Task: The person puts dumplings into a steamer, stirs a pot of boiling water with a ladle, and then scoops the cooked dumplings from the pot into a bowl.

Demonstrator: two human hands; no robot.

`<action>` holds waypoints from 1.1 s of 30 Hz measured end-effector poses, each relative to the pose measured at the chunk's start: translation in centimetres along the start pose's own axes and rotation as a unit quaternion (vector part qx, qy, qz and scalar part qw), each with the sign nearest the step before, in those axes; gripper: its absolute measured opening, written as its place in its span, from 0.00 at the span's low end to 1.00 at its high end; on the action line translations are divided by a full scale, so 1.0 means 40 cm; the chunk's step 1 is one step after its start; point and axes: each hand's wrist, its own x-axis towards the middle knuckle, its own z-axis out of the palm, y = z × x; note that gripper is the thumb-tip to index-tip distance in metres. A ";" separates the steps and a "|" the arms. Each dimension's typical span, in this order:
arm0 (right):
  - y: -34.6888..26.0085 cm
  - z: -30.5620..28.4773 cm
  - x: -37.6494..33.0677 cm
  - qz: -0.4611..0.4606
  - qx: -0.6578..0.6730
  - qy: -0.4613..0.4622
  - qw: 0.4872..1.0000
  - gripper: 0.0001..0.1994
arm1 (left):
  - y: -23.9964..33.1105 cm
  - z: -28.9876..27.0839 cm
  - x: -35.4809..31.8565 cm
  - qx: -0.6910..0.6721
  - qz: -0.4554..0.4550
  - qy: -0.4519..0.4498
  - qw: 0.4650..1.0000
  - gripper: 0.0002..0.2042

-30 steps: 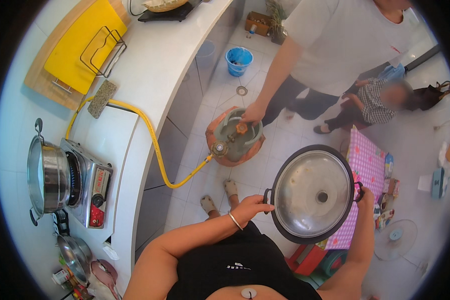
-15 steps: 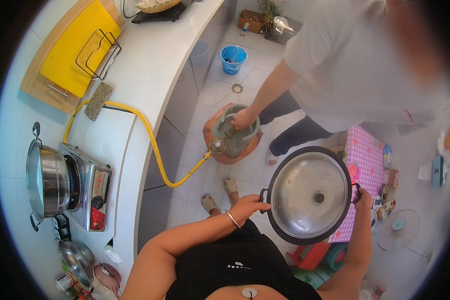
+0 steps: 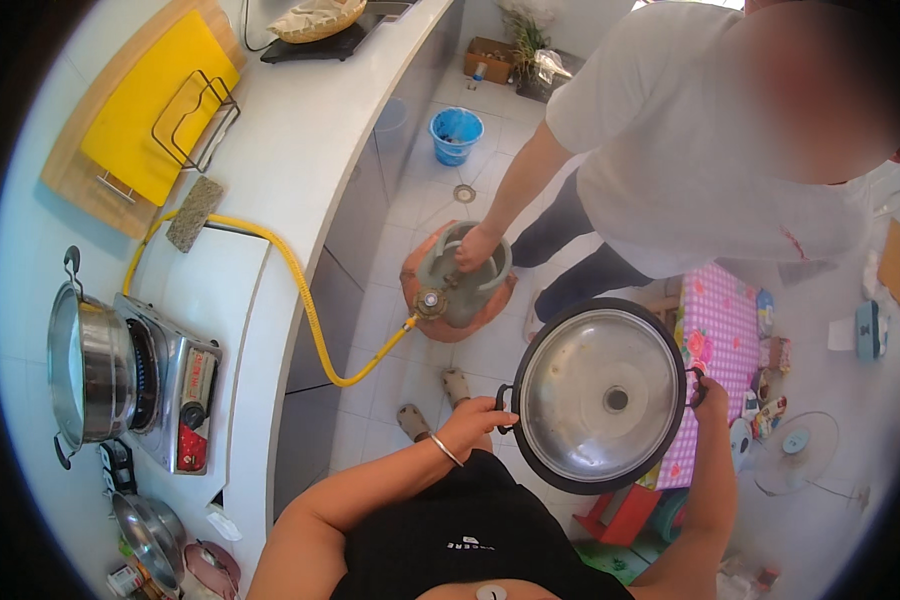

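Left hand [image 3: 470,427] and right hand [image 3: 710,398] grasped the lidded pan [image 3: 595,375] by its side handles [image 3: 504,408], the proper hold; it looked rigid, probably heavy.

White lettering [image 3: 470,546] on black top [image 3: 440,510]; printed label [image 3: 199,375] on stove [image 3: 174,385]; red mark [image 3: 792,243] on white shirt [image 3: 660,140], illegible.

White counter [image 3: 260,130]: gas stove [image 3: 173,385], speckled block [image 3: 194,214], yellow hose [image 3: 311,312] (trailing over edge).

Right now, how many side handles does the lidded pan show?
2: left handle, in the left hand; right handle, in the right hand. Both are partly covered; no others show.
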 end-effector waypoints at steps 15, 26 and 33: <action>-0.001 0.047 -0.014 -0.007 -0.034 -0.067 0.997 0.04 | -0.021 -0.039 -0.021 0.010 -0.002 -0.020 1.000 0.06; -0.002 0.098 -0.014 -0.014 -0.025 -0.045 0.999 0.05 | -0.009 -0.053 -0.025 -0.007 -0.002 0.004 1.000 0.06; -0.010 0.118 -0.007 -0.011 -0.031 -0.048 0.998 0.04 | -0.001 -0.053 -0.023 -0.012 0.010 0.023 1.000 0.06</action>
